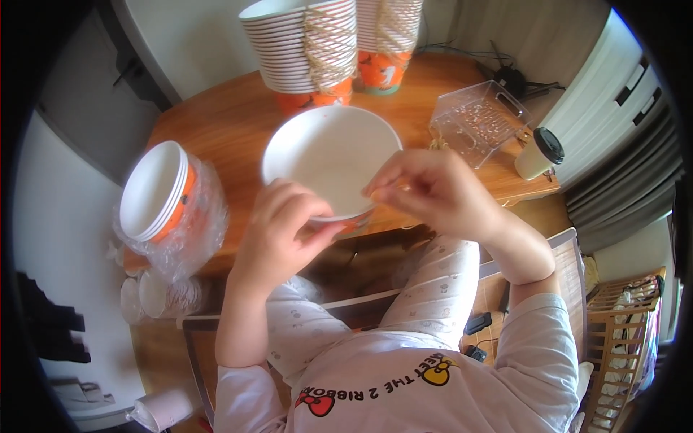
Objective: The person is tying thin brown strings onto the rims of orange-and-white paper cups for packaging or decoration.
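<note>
Left hand (280,225) pinches tub (332,148); right hand (439,193) pinched, contents unclear — tub stack (278,45) behind, clear box (497,146) right

White shirt (411,415), red and yellow bows (437,372), pale patterned trousers (432,292)

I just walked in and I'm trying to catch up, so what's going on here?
A seated person has a large paper bucket at the near edge of the wooden table, its open mouth facing up toward them. Their left hand pinches the near rim; their right hand has its fingertips together by the rim's right side, and whether they hold anything small is unclear. Two tall bucket stacks wound with string stand behind, and plastic-wrapped buckets sit at the left.
</note>
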Demonstrator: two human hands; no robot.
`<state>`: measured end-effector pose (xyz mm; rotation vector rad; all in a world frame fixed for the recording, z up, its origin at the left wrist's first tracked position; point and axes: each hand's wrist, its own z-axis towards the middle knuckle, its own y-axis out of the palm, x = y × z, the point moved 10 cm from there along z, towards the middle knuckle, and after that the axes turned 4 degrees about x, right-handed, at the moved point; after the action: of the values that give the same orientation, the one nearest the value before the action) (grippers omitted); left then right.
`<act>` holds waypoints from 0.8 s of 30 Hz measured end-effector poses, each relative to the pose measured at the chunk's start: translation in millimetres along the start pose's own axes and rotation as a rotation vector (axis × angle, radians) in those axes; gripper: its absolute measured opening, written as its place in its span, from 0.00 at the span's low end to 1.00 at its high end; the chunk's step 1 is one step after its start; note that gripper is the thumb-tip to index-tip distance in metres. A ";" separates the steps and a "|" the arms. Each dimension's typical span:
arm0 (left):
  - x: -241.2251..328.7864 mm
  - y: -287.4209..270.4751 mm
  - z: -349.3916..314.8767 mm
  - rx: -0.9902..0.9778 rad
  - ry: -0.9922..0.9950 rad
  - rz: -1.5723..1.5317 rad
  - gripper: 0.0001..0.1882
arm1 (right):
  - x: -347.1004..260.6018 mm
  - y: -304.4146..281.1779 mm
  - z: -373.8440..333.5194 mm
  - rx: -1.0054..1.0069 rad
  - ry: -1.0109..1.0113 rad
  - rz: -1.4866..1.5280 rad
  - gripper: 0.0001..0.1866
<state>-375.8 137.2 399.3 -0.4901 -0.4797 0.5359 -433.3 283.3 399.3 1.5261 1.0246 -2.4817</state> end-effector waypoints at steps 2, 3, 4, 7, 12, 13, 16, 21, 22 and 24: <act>-3.9 1.0 -4.0 -0.040 -0.065 -0.016 0.19 | 11.4 -37.3 -6.9 0.213 -0.024 -0.002 0.05; -1.3 -2.2 -3.1 -0.020 -0.052 0.046 0.19 | 20.7 -60.6 -10.5 0.331 -0.052 -0.019 0.05; 0.5 -4.3 -2.7 0.000 -0.037 0.106 0.19 | 30.9 -88.4 -15.9 0.468 -0.040 -0.081 0.05; 3.5 -12.0 -13.2 0.096 -0.017 0.167 0.19 | 70.5 -151.4 -22.9 0.628 0.070 -0.121 0.10; 26.4 -19.0 -31.4 0.268 0.056 0.099 0.13 | 139.8 -197.2 -42.2 0.713 0.266 -0.621 0.19; 31.5 -19.2 -37.3 0.287 0.061 0.061 0.13 | 140.3 -192.8 -41.3 0.681 0.258 -0.641 0.18; 47.5 0.2 -49.6 0.215 0.075 -0.171 0.11 | 126.5 -175.8 -65.7 0.788 0.142 -0.350 0.15; 57.0 94.7 -69.0 -0.274 -0.202 -0.686 0.20 | 68.0 -53.6 -86.9 0.631 -0.006 0.062 0.15; 56.0 110.2 -75.3 -0.305 -0.265 -0.707 0.24 | 64.3 -28.4 -92.1 0.513 -0.036 -0.023 0.21; 51.9 130.6 -91.2 -0.278 -0.425 -0.813 0.27 | 47.2 14.9 -96.7 0.323 -0.020 -0.031 0.28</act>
<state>-333.9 237.4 271.7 -0.3992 -1.1023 -0.2267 -376.9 339.2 325.2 1.5669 0.6715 -2.7859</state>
